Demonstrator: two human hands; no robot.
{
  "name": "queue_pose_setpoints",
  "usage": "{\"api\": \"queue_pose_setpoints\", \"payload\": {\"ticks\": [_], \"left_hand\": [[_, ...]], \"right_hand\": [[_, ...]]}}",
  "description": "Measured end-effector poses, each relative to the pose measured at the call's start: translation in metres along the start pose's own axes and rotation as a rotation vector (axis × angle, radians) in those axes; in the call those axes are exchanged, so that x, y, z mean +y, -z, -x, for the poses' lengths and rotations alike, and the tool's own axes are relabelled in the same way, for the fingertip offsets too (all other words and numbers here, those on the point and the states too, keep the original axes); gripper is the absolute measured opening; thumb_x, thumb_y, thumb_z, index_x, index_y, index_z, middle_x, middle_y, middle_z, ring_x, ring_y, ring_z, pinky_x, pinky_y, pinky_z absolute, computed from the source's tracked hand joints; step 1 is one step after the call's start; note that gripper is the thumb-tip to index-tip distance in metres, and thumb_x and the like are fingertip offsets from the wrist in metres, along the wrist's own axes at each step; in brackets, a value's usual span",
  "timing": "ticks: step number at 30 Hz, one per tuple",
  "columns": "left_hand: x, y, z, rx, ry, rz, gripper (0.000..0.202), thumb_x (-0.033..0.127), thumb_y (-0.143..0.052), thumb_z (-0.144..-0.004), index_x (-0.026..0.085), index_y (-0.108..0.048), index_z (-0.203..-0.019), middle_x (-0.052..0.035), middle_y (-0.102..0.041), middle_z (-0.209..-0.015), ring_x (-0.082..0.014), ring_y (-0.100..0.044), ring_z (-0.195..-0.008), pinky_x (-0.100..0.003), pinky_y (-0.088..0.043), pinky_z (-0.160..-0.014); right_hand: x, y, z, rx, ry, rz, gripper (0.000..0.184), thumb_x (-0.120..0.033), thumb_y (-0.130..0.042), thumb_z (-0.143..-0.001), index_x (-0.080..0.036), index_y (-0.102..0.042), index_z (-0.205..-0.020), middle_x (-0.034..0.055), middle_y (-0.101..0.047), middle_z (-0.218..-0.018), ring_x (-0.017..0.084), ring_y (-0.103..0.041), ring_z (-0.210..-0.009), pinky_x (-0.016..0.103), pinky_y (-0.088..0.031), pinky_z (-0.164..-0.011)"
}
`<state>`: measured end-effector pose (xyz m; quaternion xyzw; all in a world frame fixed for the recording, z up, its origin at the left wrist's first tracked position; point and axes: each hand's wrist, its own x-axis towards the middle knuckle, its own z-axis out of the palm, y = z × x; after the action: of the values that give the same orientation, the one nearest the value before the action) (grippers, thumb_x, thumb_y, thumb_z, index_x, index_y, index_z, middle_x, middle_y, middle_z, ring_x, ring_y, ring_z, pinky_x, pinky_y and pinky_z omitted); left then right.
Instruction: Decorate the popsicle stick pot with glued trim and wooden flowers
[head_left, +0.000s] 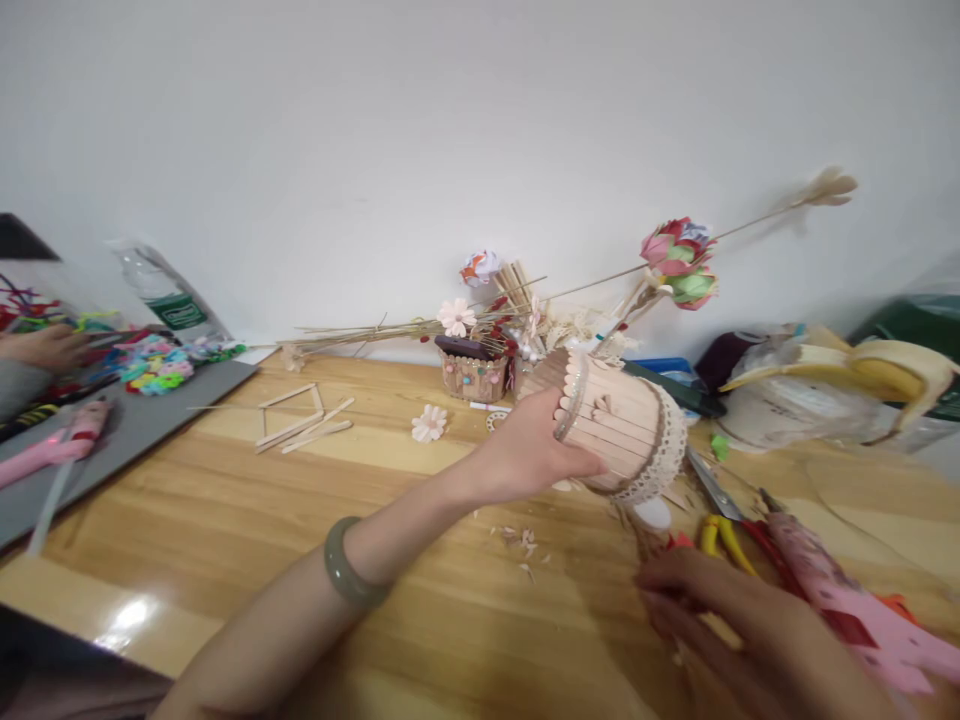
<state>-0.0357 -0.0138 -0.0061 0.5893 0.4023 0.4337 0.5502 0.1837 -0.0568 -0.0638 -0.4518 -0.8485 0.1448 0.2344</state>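
Note:
My left hand (529,450), a green bangle at its wrist, grips a round pot made of wooden craft sticks (619,425). The pot is tilted on its side, with white lace round one end and a scalloped, glittery band round the other. Small wooden petal shapes are fixed to its side. Below it on the right, my right hand (712,610) has its fingers pinched together close to the tabletop. What they hold is hidden and blurred. A small red piece shows just beyond these fingers, and a white disc (652,513) lies under the pot.
Right of my hand lie scissors (716,490), yellow-handled pliers (724,540) and a pink glue gun (847,590). Wood shavings (525,540), a pale flower (429,423) and craft sticks (300,420) lie on the table. Another person's hand (49,345) is at far left.

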Motion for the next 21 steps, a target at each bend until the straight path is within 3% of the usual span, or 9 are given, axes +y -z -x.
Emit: {"api": "queue_pose_setpoints", "payload": {"ticks": [3,6,10,14,21], "left_hand": [[0.004,0.001,0.001,0.004,-0.003,-0.035,0.039,0.012,-0.066,-0.058,0.01,-0.058,-0.096,-0.008,-0.067,-0.098,-0.022,-0.061,-0.091,-0.033,-0.047,-0.084],[0.007,0.004,0.001,0.022,-0.041,-0.081,0.037,0.013,-0.066,-0.058,0.011,-0.058,-0.094,-0.0064,-0.067,-0.095,-0.0205,-0.061,-0.089,-0.032,-0.047,-0.081],[0.009,0.008,0.001,0.019,-0.106,-0.146,0.033,0.014,-0.065,-0.061,0.011,-0.057,-0.093,-0.0052,-0.066,-0.092,-0.0189,-0.061,-0.086,-0.03,-0.048,-0.078],[0.008,0.011,-0.001,0.016,-0.177,-0.166,0.036,0.012,-0.063,-0.062,0.011,-0.056,-0.097,-0.0076,-0.066,-0.101,-0.0186,-0.06,-0.091,-0.028,-0.047,-0.079],[0.006,0.012,-0.003,0.021,-0.192,-0.2,0.034,0.013,-0.063,-0.063,0.011,-0.057,-0.097,-0.0087,-0.066,-0.105,-0.0191,-0.06,-0.093,-0.028,-0.047,-0.08]], "right_hand": [[-0.044,-0.029,-0.019,-0.244,0.008,0.004,0.022,-0.019,-0.042,-0.082,-0.025,-0.061,-0.075,-0.0018,-0.063,-0.07,0.011,-0.057,-0.059,0.021,-0.043,-0.053],[-0.059,-0.046,-0.033,-0.252,-0.036,0.04,0.02,-0.015,-0.041,-0.081,-0.02,-0.057,-0.07,0.0004,-0.06,-0.072,0.012,-0.054,-0.059,0.024,-0.036,-0.052],[-0.057,-0.053,-0.043,-0.272,-0.033,0.02,0.018,-0.016,-0.044,-0.08,-0.019,-0.055,-0.066,0.0015,-0.058,-0.073,0.013,-0.052,-0.063,0.025,-0.034,-0.055],[-0.051,-0.054,-0.048,-0.292,-0.029,-0.042,0.017,-0.013,-0.044,-0.078,-0.019,-0.055,-0.066,0.0002,-0.059,-0.071,0.012,-0.052,-0.063,0.024,-0.036,-0.057],[-0.04,-0.058,-0.05,-0.3,-0.014,-0.111,0.018,-0.012,-0.044,-0.079,-0.02,-0.06,-0.075,0.0005,-0.061,-0.077,0.013,-0.056,-0.07,0.026,-0.04,-0.062]]}}
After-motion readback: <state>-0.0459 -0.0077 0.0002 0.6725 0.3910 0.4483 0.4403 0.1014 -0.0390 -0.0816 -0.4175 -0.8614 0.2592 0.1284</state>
